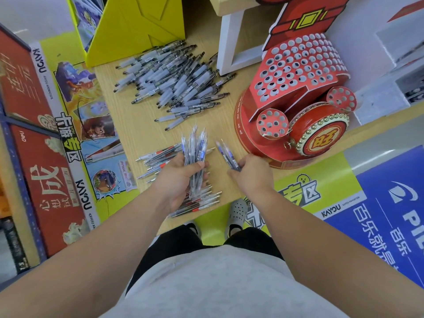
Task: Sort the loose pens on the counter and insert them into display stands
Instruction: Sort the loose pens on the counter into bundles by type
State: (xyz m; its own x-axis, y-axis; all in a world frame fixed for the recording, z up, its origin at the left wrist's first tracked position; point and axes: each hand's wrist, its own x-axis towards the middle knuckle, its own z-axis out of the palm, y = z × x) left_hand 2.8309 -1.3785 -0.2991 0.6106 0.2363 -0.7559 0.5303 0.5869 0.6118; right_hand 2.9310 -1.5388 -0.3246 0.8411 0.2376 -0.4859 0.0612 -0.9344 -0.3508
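My left hand (177, 182) grips a thick bundle of blue pens (196, 148), tips pointing away from me, over the wooden counter (142, 136). My right hand (251, 173) pinches one or two blue pens (226, 153) just right of the bundle. Under my left hand lies a pile of red pens (202, 200) near the counter's front edge. A large heap of black pens (176, 83) spreads across the back of the counter. The red drum-shaped display stand (296, 97), with several empty round holes, stands at the right.
A yellow cardboard box (135, 31) stands at the back left, a white shelf frame (231, 49) behind the stand. Printed boards line the counter's left side (75, 125). The counter's front edge runs just before my feet (237, 211).
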